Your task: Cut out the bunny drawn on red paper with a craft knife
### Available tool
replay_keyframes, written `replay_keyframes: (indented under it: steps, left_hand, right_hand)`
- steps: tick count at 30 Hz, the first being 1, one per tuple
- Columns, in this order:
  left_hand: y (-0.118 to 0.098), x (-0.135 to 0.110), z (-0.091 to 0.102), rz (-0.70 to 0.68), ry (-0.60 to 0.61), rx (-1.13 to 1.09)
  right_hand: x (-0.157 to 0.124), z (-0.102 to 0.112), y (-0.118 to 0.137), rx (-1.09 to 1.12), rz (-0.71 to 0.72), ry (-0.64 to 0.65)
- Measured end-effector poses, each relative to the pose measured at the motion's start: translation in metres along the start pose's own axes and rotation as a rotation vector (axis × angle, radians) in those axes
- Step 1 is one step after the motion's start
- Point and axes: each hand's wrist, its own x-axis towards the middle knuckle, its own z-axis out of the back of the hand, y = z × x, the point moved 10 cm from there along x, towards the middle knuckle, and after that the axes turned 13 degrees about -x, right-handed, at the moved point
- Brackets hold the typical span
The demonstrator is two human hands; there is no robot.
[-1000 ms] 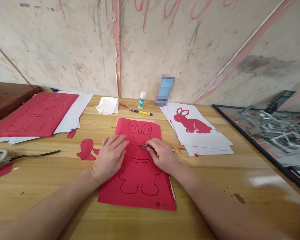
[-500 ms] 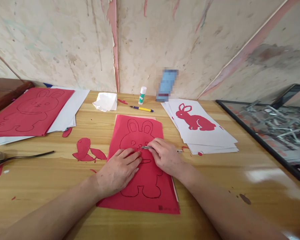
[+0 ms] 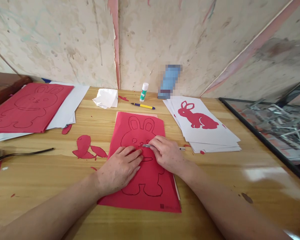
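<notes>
A red paper sheet [image 3: 150, 175] with a rabbit outlined in black lies before me, with a paler sheet edge showing beneath it. My left hand [image 3: 123, 168] rests flat on its left middle, fingers stretched toward the rabbit's mouth. Pinched in my right hand [image 3: 166, 153] is a slim silver craft knife [image 3: 147, 145]. Its blade end points left, at the mouth lines just below the nose. The knife's rear end sticks out on the far side of that hand. Whether the tip has pierced the paper is too small to tell.
Left are red cut-out scraps [image 3: 83, 146] and a stack of red rabbit sheets [image 3: 32, 106]. At the back stand crumpled white paper [image 3: 105, 98], a glue stick [image 3: 144, 92], and a yellow-blue pen [image 3: 143, 106]. White sheets [image 3: 202, 136] bearing a red rabbit and a black-edged frame [image 3: 261, 136] lie right.
The view has shifted slightly. Both hands keep nearly the same places on the red sheet, with the knife tip still by the rabbit's mouth.
</notes>
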Motion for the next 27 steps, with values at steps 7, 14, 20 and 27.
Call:
replay_keyframes:
  steps: [7,14,20,27]
  left_hand:
    - [0.0000,0.0002,0.0011,0.000,-0.010,-0.006]
    - [-0.0008,0.0013,0.0017,-0.003,-0.006,-0.016]
    - [0.0007,0.0012,0.0011,0.006,-0.002,-0.028]
    - [-0.0005,0.0022,0.0030,0.002,-0.011,-0.028]
  right_hand:
    - [-0.0001,-0.0004,-0.0002,-0.022,0.008,-0.005]
    - [0.0023,-0.0005,-0.0028,0.047,0.019,-0.001]
    - [0.0028,-0.0033,-0.0039,0.065,0.017,0.012]
    - [0.0050,-0.0052,-0.0054,0.146,0.002,0.029]
